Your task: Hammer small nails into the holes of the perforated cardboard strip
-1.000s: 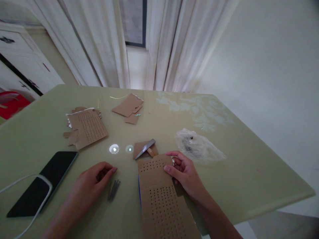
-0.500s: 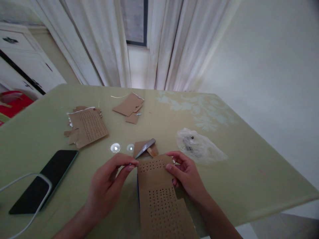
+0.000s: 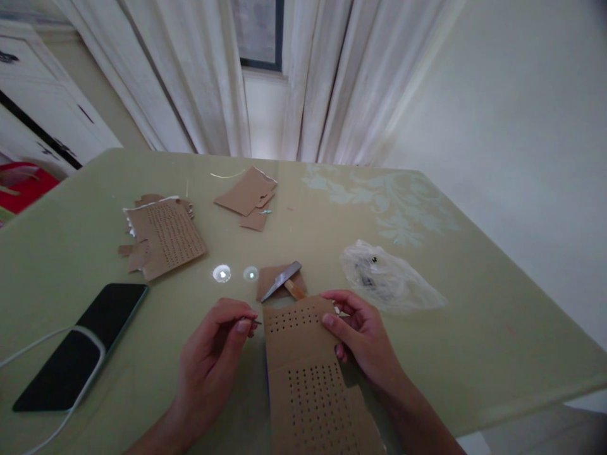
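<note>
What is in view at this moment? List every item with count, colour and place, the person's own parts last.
perforated cardboard strip: 1, brown, near edge, under the right hand
thin pin: 1, dark, pinched in the left fingers
small hammer: 1, metal head and wooden handle, on a cardboard scrap beyond the strip
perforated cardboard stack: 1, brown, far left
plain cardboard pieces: a few, brown, far centre
plastic bag: 1, clear, right of the hammer
phone: 1, black, near left, white cable across it
table: 1, pale green
curtains: white, behind the table
left hand: 1, holding the pin
right hand: 1, gripping the strip's right edge
</note>
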A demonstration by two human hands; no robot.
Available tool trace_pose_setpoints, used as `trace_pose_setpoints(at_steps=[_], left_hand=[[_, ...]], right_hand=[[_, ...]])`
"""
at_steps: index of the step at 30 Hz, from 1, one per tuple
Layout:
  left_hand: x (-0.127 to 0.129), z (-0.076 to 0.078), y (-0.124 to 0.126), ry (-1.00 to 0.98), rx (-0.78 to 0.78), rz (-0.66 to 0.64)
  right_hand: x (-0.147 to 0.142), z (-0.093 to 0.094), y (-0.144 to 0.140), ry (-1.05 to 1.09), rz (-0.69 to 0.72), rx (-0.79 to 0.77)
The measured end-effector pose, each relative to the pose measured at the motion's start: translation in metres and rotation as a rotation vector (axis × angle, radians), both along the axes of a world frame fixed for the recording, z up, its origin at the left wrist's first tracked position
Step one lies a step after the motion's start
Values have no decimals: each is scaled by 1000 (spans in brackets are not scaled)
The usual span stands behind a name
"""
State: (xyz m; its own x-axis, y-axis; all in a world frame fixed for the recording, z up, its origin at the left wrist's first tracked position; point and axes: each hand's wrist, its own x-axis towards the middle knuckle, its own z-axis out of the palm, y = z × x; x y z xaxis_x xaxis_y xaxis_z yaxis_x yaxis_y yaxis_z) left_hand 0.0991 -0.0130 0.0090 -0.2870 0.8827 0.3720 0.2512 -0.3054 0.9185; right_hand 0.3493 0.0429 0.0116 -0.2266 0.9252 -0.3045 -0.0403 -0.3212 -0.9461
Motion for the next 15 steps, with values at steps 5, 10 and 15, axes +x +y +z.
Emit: trace_pose_setpoints(at_steps=[5,10,15], left_hand=[[0,0,-4,32,19,-11],[2,-6,-6,-6,-51,-4],[2,-7,-8,6,-75,-4]], right_hand=[[0,2,-2,16,-38,4],[0,1,-2,38,-41,-28],[0,1,-2,0,-25,-36]])
